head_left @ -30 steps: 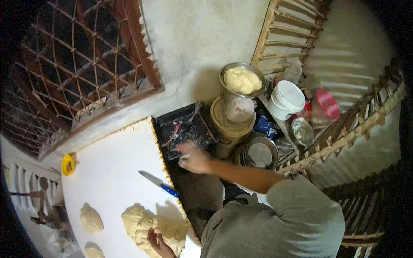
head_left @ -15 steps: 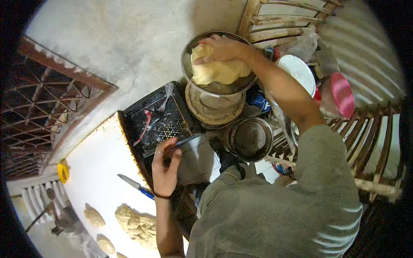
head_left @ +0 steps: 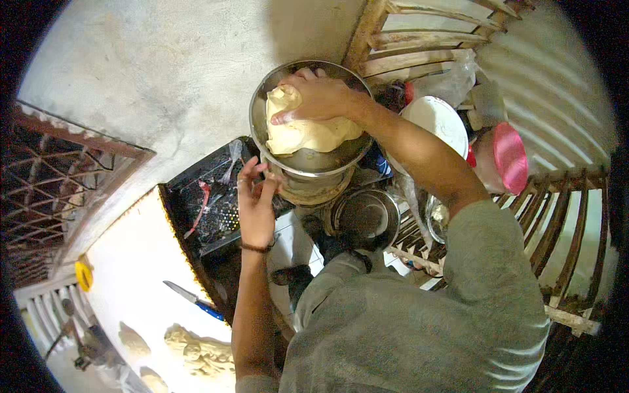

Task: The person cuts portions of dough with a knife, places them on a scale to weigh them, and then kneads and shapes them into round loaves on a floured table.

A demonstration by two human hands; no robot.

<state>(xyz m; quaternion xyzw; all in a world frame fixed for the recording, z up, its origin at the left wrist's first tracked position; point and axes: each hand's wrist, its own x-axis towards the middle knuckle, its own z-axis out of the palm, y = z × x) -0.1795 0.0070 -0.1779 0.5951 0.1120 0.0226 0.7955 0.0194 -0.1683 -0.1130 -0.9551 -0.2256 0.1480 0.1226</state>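
Note:
My right hand (head_left: 313, 95) grips a large pale-yellow dough mass (head_left: 298, 141) inside a steel bowl (head_left: 313, 171), thumb pressed on it and fingertips partly hidden. The bowl rests on top of a round, worn container (head_left: 298, 193). Just below and left of the bowl's rim, my left hand (head_left: 256, 203) is raised with fingers curved and apart, holding nothing. Beside it lies a black perforated tray (head_left: 209, 219) with a red strip and a grey scrap on it.
A white board (head_left: 124, 262) at left carries dough lumps (head_left: 196, 347) and a blue-handled knife (head_left: 204, 304). Right of the bowl stand a white-lidded bucket (head_left: 439, 121), a pink tub (head_left: 508, 157) and a steel pot (head_left: 367, 223). Wooden slatted racks (head_left: 557, 242) line the right.
My right hand went from over the black tray up onto the dough in the bowl. My left hand left the dough on the board and rose beside the bowl's rim. The view shifted.

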